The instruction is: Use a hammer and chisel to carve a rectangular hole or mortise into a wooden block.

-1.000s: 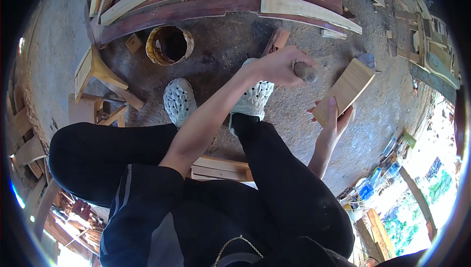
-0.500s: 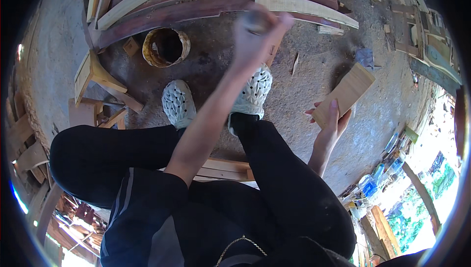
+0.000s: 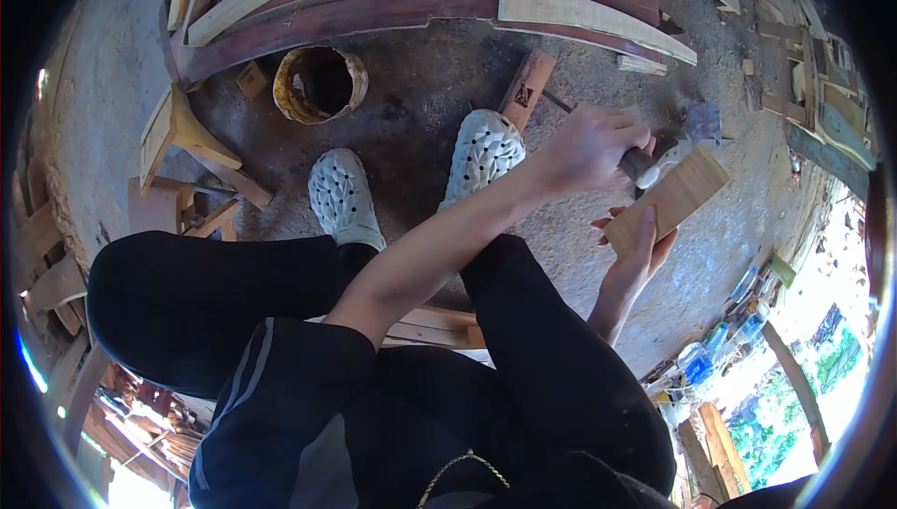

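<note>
head view: your left hand (image 3: 598, 149) grips a thin-shafted tool (image 3: 639, 169) beside the wooden block (image 3: 679, 195) your right hand (image 3: 645, 249) clasps, apparently a positioning step, the next move calling for a steady block.

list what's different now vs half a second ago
The left hand has swung down and rightward in view, bringing its tool close to the wooden block. Nothing was picked up or released. The right hand still holds the block; the bucket stayed put.
</note>
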`<move>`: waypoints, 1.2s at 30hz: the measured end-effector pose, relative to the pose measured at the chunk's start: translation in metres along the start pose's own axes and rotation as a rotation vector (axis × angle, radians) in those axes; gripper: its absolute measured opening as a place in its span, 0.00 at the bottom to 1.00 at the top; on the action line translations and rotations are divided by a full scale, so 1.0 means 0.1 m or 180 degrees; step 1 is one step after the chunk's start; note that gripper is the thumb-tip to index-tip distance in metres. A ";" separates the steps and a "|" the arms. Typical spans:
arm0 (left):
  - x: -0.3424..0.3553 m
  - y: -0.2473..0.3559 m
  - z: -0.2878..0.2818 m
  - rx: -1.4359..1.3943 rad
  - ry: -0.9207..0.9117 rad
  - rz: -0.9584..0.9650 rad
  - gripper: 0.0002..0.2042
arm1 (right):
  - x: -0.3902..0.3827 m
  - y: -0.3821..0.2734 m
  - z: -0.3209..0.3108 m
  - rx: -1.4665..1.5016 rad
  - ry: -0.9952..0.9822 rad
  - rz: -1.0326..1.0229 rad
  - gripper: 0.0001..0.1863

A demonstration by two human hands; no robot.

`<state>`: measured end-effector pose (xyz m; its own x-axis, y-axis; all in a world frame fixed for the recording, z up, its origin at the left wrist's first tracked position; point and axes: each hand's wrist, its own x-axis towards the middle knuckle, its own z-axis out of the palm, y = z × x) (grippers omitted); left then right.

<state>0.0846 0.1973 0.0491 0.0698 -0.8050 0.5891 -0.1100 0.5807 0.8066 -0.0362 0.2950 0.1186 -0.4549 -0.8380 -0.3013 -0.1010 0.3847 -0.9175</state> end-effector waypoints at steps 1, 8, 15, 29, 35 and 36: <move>-0.01 -0.02 -0.01 0.0010 0.0001 -0.0014 0.12 | 0.00 0.02 -0.01 -0.0012 0.0043 0.0021 0.31; -0.05 -0.13 -0.03 0.0093 -0.0050 -0.0321 0.12 | 0.00 0.00 0.02 -0.0030 -0.0009 0.0049 0.31; 0.00 -0.11 -0.02 0.0118 -0.0243 -0.0523 0.11 | 0.01 0.01 0.03 -0.0080 -0.0021 0.0055 0.32; 0.06 -0.15 0.01 0.0189 -0.0270 -0.0563 0.10 | 0.13 0.04 -0.10 0.0481 -0.0189 -0.0152 0.29; 0.06 -0.16 0.02 0.0317 -0.0300 -0.0592 0.09 | 0.12 0.07 -0.11 0.0470 -0.0134 -0.0111 0.30; 0.07 -0.16 0.01 0.0326 -0.0322 -0.0597 0.09 | 0.12 0.07 -0.12 0.0468 -0.0131 -0.0112 0.30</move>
<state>0.0854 0.1825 0.0400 -0.0007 -0.9087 0.4175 -0.2047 0.4088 0.8894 -0.0529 0.2919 0.1114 -0.4165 -0.8662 -0.2759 0.0159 0.2965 -0.9549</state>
